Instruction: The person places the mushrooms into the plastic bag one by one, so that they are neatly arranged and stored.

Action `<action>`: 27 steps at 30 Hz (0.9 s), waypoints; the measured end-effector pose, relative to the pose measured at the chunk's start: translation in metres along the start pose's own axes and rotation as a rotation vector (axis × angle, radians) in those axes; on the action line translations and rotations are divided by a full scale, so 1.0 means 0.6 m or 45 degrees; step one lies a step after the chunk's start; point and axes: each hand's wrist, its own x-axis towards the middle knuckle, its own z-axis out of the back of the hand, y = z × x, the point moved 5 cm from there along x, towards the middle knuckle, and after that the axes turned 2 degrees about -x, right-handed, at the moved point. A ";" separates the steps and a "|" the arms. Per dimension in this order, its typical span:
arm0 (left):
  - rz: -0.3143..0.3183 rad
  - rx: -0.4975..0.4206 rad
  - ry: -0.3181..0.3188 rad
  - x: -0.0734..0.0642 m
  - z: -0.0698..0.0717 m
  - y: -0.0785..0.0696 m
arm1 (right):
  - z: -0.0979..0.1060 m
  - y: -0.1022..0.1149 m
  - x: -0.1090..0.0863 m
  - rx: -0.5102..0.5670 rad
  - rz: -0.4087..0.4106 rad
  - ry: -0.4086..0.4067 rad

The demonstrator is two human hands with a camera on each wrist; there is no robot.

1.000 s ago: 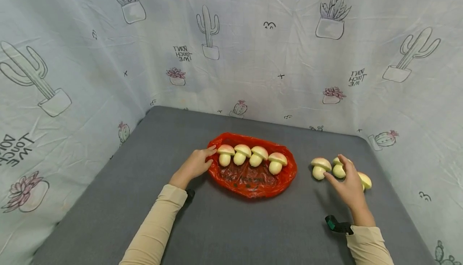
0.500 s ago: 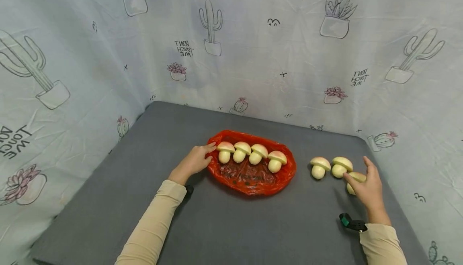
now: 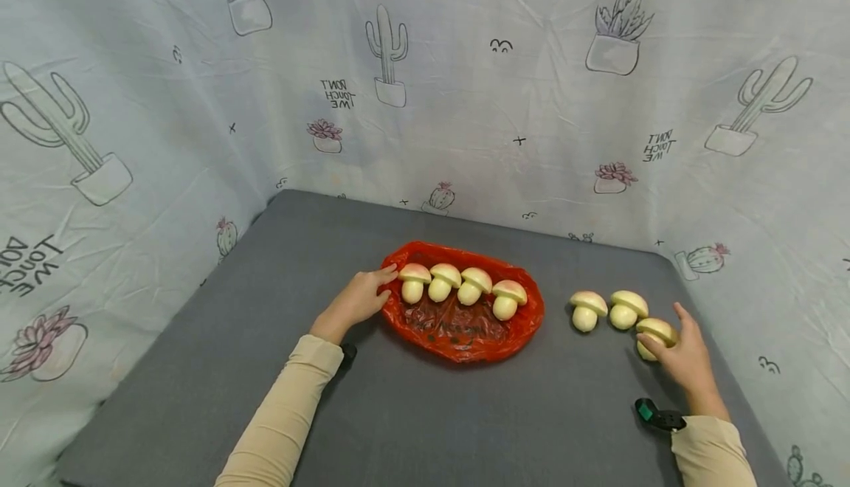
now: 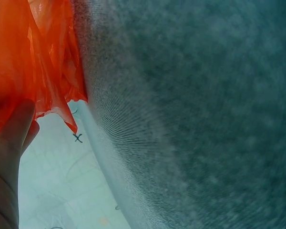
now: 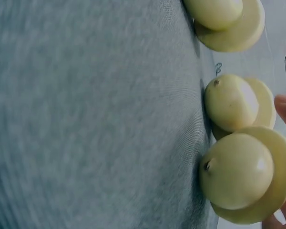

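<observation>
My left hand (image 3: 355,301) is at the left rim of a red plastic bag (image 3: 458,354), with the rim pinched between thumb and fingers. In the left wrist view, the thumb lies against the red plastic (image 4: 47,57). Several toy mushrooms (image 3: 470,285), pale yellow with pinkish caps, lie in a row inside the bag. My right hand (image 3: 690,354) is spread around the nearest mushroom (image 3: 654,338) of three on the table, thumb on its near left side. The right wrist view has this mushroom (image 5: 238,171) in front of the fingers; whether they touch it I cannot tell.
Two more mushrooms stand left of the right hand: one (image 3: 626,310) close beside the nearest, another (image 3: 587,311) farther left. A dark grey cloth covers the table (image 3: 465,428). White curtains (image 3: 451,88) with printed cacti surround its back and sides.
My right hand has moved right and toward me, past the two left mushrooms to the nearest one. The left hand stays at the bag's rim.
</observation>
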 end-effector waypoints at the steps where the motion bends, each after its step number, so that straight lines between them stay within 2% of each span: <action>1: 0.001 0.000 -0.003 0.001 0.000 0.000 | -0.002 -0.002 0.001 0.001 0.000 0.022; 6: 0.004 -0.019 -0.013 0.000 0.003 0.000 | -0.013 -0.006 0.004 0.004 0.024 0.120; 13: -0.001 0.014 -0.006 0.000 -0.003 0.001 | -0.019 -0.010 -0.003 -0.051 0.018 0.178; 21: -0.029 -0.026 -0.020 0.002 0.000 -0.002 | -0.017 -0.014 -0.006 -0.099 0.043 0.155; 27: -0.006 -0.034 -0.008 -0.002 -0.001 -0.002 | -0.015 -0.018 -0.009 -0.105 0.011 0.150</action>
